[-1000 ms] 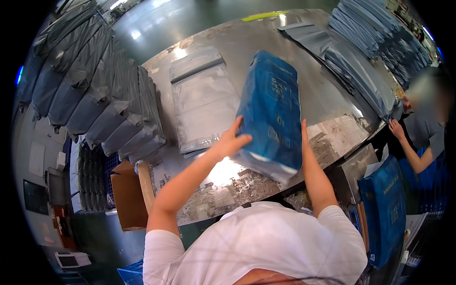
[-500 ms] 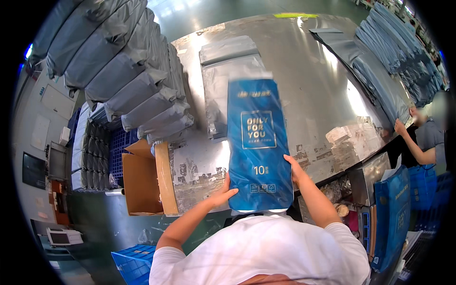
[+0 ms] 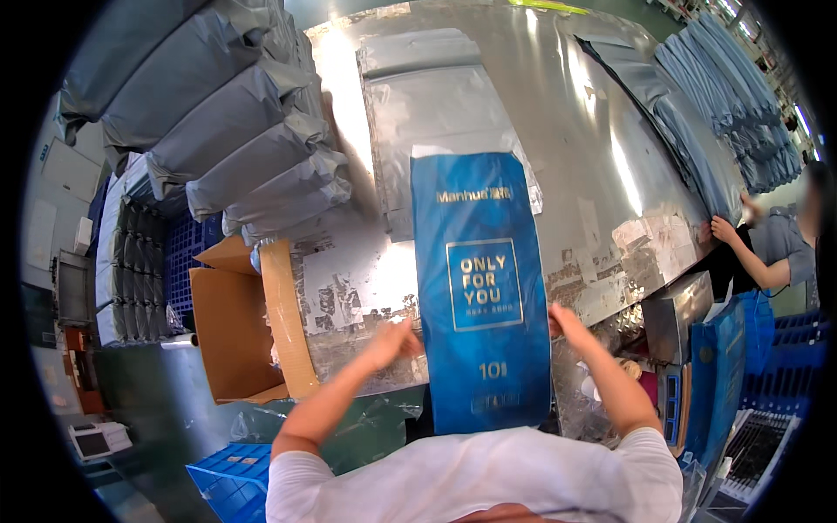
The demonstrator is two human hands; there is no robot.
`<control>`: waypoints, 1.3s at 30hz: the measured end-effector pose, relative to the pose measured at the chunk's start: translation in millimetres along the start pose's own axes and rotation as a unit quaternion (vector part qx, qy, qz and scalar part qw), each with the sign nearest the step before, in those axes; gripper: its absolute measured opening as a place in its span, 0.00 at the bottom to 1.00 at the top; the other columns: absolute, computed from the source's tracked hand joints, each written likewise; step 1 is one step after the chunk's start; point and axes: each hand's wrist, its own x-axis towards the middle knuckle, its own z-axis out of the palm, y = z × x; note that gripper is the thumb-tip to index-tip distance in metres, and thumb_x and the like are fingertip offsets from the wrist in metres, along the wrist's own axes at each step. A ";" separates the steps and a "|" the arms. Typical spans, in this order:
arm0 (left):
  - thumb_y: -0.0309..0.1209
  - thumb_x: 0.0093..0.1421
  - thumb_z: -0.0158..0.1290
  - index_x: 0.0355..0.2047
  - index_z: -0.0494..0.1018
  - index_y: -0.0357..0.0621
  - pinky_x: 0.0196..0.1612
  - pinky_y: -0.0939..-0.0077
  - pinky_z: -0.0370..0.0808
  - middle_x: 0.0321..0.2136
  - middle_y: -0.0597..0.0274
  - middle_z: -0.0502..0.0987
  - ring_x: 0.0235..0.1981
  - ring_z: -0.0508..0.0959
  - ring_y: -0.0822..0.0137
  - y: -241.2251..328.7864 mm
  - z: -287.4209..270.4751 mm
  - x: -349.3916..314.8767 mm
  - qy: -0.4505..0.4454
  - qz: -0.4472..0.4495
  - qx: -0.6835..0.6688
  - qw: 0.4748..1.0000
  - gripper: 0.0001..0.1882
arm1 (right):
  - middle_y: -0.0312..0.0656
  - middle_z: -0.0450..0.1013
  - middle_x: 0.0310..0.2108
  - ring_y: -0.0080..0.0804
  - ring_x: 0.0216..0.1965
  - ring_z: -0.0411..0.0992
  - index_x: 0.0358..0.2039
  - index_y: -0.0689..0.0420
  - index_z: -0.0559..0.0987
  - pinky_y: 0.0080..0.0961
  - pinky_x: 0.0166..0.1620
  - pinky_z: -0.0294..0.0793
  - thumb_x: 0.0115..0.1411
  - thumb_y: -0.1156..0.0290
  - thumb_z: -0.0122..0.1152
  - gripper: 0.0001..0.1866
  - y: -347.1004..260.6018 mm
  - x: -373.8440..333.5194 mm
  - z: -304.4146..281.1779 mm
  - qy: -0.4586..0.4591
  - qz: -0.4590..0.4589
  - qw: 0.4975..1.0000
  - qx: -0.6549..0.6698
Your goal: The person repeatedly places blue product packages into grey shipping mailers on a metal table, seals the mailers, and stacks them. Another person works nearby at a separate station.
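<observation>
Two hands are by one big blue bag (image 3: 479, 296). The bag is right in front of the person, with its top end over part of a flat grey bag (image 3: 436, 105) on the metal table (image 3: 558, 131). Its bottom end sticks out past the table edge, close to the white shirt (image 3: 497, 475). I cannot tell if it rests on the table or is held up.

The left hand (image 3: 394, 343) is blurry, just beside the bag's left side, with its fingers bent. I cannot tell if it pinches anything. The right hand (image 3: 567, 325) is at the other side. Its fingertips are hard to see, so I cannot tell how tight it is.

The bag could slip down to the floor (image 3: 153, 392), because its bottom end hangs over the edge and it looks smooth and shiny. If only one hand has a good hold, the bag could twist. Its top could also drag the flat grey bag crooked, as one overlaps the other. A swing to the left could bump the cardboard box (image 3: 227, 336), or the tall pile of grey packages (image 3: 218, 122) behind it, which looks wobbly to me.
</observation>
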 end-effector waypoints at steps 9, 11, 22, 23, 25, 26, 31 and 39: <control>0.22 0.44 0.49 0.32 0.71 0.39 0.41 0.65 0.71 0.36 0.56 0.72 0.40 0.72 0.54 106.7 -101.4 180.8 0.369 0.344 0.586 0.634 0.11 | 0.50 0.72 0.39 0.45 0.40 0.71 0.44 0.60 0.71 0.34 0.43 0.69 0.53 0.69 0.50 0.18 -144.9 233.4 -40.5 0.261 -0.390 0.751 -0.465; 0.23 0.46 0.48 0.28 0.70 0.41 0.37 0.66 0.72 0.32 0.58 0.72 0.36 0.73 0.57 97.3 -115.8 194.4 0.357 0.303 0.636 0.613 0.07 | 0.50 0.73 0.35 0.48 0.37 0.72 0.37 0.60 0.75 0.36 0.39 0.70 0.51 0.67 0.50 0.14 -180.4 217.0 -3.7 0.223 -0.210 0.756 -0.578; 0.24 0.51 0.47 0.27 0.66 0.41 0.33 0.59 0.71 0.31 0.50 0.72 0.31 0.74 0.50 156.9 -103.5 197.9 0.469 0.242 0.474 0.705 0.02 | 0.45 0.74 0.27 0.48 0.32 0.72 0.29 0.52 0.74 0.38 0.34 0.69 0.52 0.67 0.47 0.08 -198.0 239.8 -21.2 0.351 -0.293 0.709 -0.536; 0.25 0.51 0.47 0.27 0.66 0.41 0.33 0.59 0.71 0.31 0.50 0.72 0.32 0.74 0.50 163.2 -99.4 189.8 0.494 0.278 0.424 0.707 0.03 | 0.45 0.74 0.27 0.48 0.32 0.72 0.30 0.51 0.74 0.38 0.34 0.69 0.53 0.68 0.46 0.07 -204.0 235.8 -18.2 0.364 -0.283 0.716 -0.524; 0.27 0.52 0.47 0.28 0.66 0.41 0.34 0.60 0.71 0.32 0.51 0.72 0.34 0.74 0.50 156.9 -93.2 172.4 0.503 0.384 0.374 0.678 0.04 | 0.47 0.73 0.31 0.49 0.34 0.71 0.30 0.53 0.73 0.38 0.34 0.69 0.54 0.70 0.45 0.07 -193.6 207.4 -6.9 0.352 -0.325 0.801 -0.357; 0.28 0.52 0.47 0.28 0.67 0.41 0.34 0.60 0.72 0.32 0.51 0.72 0.34 0.74 0.50 142.5 -88.9 164.2 0.483 0.457 0.376 0.646 0.04 | 0.48 0.73 0.33 0.48 0.35 0.71 0.30 0.55 0.73 0.38 0.34 0.69 0.54 0.71 0.45 0.07 -170.5 203.5 -9.7 0.373 -0.459 0.729 -0.345; 0.30 0.52 0.45 0.30 0.71 0.41 0.36 0.60 0.72 0.31 0.49 0.74 0.34 0.75 0.48 109.9 -75.3 167.6 0.472 0.259 0.392 0.746 0.08 | 0.50 0.72 0.36 0.48 0.39 0.70 0.29 0.60 0.73 0.38 0.38 0.70 0.53 0.72 0.45 0.08 -111.3 205.8 -5.3 0.379 -0.407 0.753 -0.353; 0.33 0.46 0.49 0.22 0.76 0.43 0.31 0.60 0.72 0.24 0.47 0.75 0.29 0.76 0.49 63.1 -48.2 114.5 0.243 0.046 0.493 0.834 0.09 | 0.55 0.73 0.30 0.50 0.34 0.72 0.25 0.61 0.78 0.39 0.35 0.72 0.47 0.68 0.54 0.10 -88.2 145.4 -17.8 0.061 -0.091 0.721 -0.684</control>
